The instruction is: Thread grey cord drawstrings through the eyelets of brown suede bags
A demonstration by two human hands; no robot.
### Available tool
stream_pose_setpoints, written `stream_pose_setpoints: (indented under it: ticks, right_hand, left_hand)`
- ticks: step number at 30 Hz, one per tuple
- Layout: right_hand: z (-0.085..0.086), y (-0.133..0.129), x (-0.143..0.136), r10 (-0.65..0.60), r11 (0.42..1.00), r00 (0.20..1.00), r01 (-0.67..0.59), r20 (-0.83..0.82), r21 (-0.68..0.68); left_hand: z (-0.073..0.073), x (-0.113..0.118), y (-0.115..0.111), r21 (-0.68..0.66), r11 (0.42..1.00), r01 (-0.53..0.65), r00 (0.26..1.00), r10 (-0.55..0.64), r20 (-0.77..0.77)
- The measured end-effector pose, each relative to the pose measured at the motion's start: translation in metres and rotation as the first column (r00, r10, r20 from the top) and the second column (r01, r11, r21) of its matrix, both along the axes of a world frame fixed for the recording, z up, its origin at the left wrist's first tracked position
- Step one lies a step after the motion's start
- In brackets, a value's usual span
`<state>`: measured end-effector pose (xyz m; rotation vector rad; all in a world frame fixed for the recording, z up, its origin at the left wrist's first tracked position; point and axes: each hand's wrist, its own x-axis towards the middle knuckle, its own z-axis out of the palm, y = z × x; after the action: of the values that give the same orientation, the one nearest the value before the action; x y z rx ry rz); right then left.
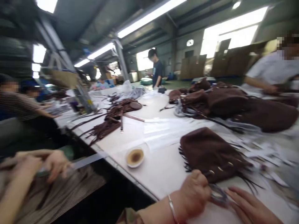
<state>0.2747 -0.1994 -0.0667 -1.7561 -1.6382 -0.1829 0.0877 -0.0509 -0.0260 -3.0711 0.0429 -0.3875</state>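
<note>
Nearest, at the right of the scene, the left hand (195,191), with a silver bracelet (172,207) at its wrist, has its fingers curled and clamped on the left edge of a grey ring-shaped item (219,196). The item lies between the two hands, over the near part of the white worktable (161,174); blur hides its exact kind. The right hand (249,203) reaches in from the right, fingers extended and together, tips at the ring's right edge; whether they grip it, I cannot tell.

Just beyond the hands lies a dark brown fringed bag (207,149) with metal eyelets along its near side. Left of the bag, near the table's edge, stands a small white bowl (135,157) with brown contents. At the near left, a co-worker's hands (56,163) are beside a pale strip (88,160).

Farther off, brown fringed pieces (112,124) lie on the left, and a heap of brown bags (224,101) on the right, before a person in a white top (273,70). Far back, a person in a dark T-shirt (157,71) stands left of a wall clock (190,42).
</note>
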Motion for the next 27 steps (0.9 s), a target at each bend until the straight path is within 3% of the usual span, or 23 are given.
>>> stream_pose_setpoints:
  ticks: [2,4,7,9,13,17,27]
  right_hand:
    - [0.010,-0.024,-0.011,-0.086,0.995,0.996,0.088,0.035,-0.040]
    - [0.025,-0.026,-0.025,-0.128,0.988,0.991,0.131,0.047,-0.079]
    - [0.045,-0.016,-0.042,-0.128,0.987,0.988,0.136,0.087,-0.087]
    - [0.050,-0.011,-0.049,-0.118,0.985,0.983,0.134,0.144,-0.107]
    - [0.039,-0.006,-0.054,-0.119,0.965,0.970,0.163,0.210,-0.205]
    - [0.027,-0.002,-0.051,-0.151,0.956,0.980,0.179,0.132,-0.234]
    - [0.033,0.005,-0.045,-0.183,0.954,0.976,0.205,0.115,-0.218]
  left_hand:
    - [-0.004,0.000,-0.001,-0.183,0.983,-0.028,0.990,0.052,0.132]
    - [-0.005,-0.001,0.003,-0.272,0.962,-0.010,0.984,0.058,0.166]
    - [-0.003,-0.001,0.007,-0.311,0.950,-0.010,0.984,0.065,0.167]
    - [-0.003,0.000,0.007,-0.312,0.950,-0.018,0.983,0.073,0.166]
    - [-0.004,0.000,0.005,-0.323,0.946,-0.020,0.983,0.078,0.167]
    - [-0.002,0.001,0.005,-0.310,0.950,-0.036,0.986,0.084,0.143]
    - [0.001,0.006,0.013,-0.275,0.961,0.041,0.991,-0.004,0.135]
